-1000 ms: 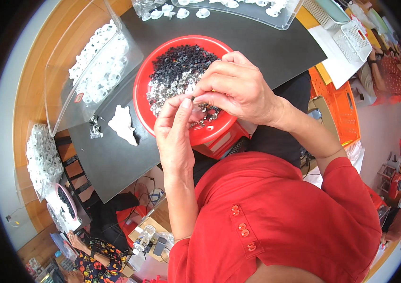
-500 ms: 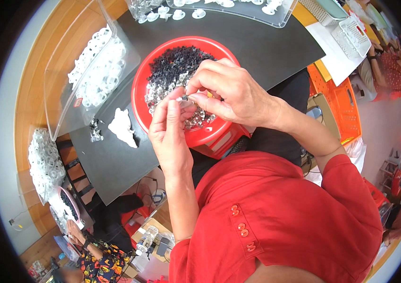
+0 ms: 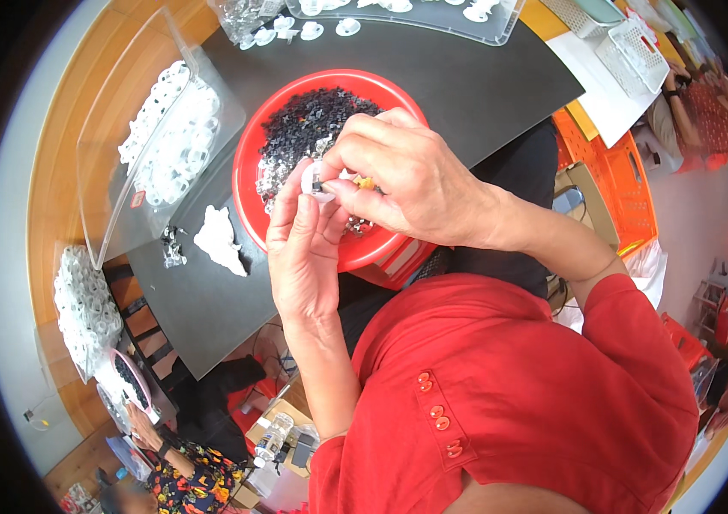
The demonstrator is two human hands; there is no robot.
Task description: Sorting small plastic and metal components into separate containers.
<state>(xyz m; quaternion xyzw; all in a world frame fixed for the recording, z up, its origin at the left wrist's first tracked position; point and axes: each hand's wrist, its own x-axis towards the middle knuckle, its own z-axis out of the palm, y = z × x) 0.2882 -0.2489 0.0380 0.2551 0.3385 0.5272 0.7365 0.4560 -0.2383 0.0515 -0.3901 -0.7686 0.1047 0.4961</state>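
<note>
Above the red basin, my left hand is closed, holding a small round white plastic part between thumb and fingertips. My right hand pinches a small black piece against that white part; the fingers partly hide the contact. Beside the right fingers shows a small yellow spot that I cannot make out. Small black pieces fill the basin's far side, and clear and silvery pieces lie nearer, partly under my hands.
Left of the basin, a clear plastic bin holds white parts. A crumpled white tissue and black scraps lie on the dark table. A clear tray stands at the back. An orange crate is at right; a co-worker's hand appears lower left.
My left hand has turned, so the white part now faces up more visibly. The right fingers have come in to it with the black piece. The whole view has shifted slightly.
</note>
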